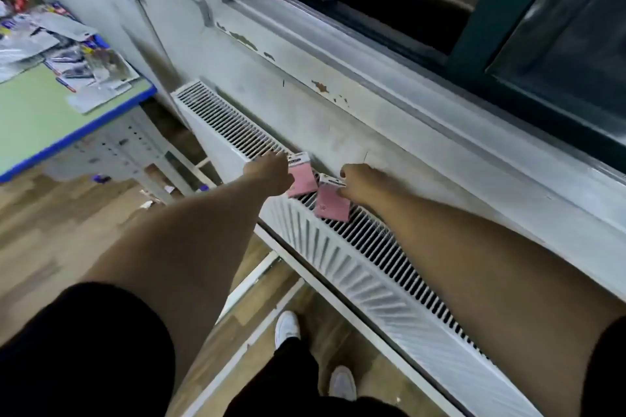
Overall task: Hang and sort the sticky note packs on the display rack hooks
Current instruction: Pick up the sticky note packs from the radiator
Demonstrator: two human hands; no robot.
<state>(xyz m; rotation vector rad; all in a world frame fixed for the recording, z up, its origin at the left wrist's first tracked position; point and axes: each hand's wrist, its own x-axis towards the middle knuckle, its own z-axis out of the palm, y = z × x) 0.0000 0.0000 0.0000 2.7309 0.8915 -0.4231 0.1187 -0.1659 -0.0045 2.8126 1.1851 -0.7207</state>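
Observation:
Two pink sticky note packs with white header cards lie on top of a white radiator (338, 247) under the window. My left hand (271, 173) grips the left pack (303, 181) at its upper edge. My right hand (362, 184) grips the right pack (332, 205) by its header. Both arms are stretched out in front of me. The two packs almost touch in the middle. No display rack or hooks are in view.
A concrete window sill (338, 118) runs behind the radiator. At the left stands a green desk with a blue edge (40, 118), piled with packaged stationery (67, 44). Wood floor and my white shoes (288, 328) are below.

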